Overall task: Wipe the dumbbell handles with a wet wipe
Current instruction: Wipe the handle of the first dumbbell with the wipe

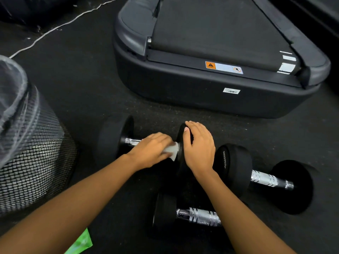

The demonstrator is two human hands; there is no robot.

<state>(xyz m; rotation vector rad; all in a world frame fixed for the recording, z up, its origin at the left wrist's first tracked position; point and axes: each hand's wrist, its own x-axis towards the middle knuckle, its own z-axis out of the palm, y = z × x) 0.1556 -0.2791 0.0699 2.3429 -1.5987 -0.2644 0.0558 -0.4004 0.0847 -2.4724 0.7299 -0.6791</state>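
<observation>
Here, a black rubber floor (82,85) carries everything. The rear end of a treadmill (216,92) fills the far side, near the weights but apart from them. A wire-mesh bin (38,158) with a clear plastic liner stands at the left, near the far dumbbell (113,138).

3 dumbbells lie on the floor. The far dumbbell lies crosswise below the treadmill, and part of its chrome handle (130,141) shows beside its left head. The right dumbbell (266,179) lies just beside the far one's right head. The near dumbbell (198,216) lies closest to the person, its right end hidden under the right forearm.

The right hand (199,145) grips the far dumbbell's right head, fingers curved over its top. The left hand (150,149) holds the wet wipe (172,150) wrapped on the handle, against that head.

A white cable (55,28) runs across the far left floor. A green packet (80,243) peeks out under the left forearm.
</observation>
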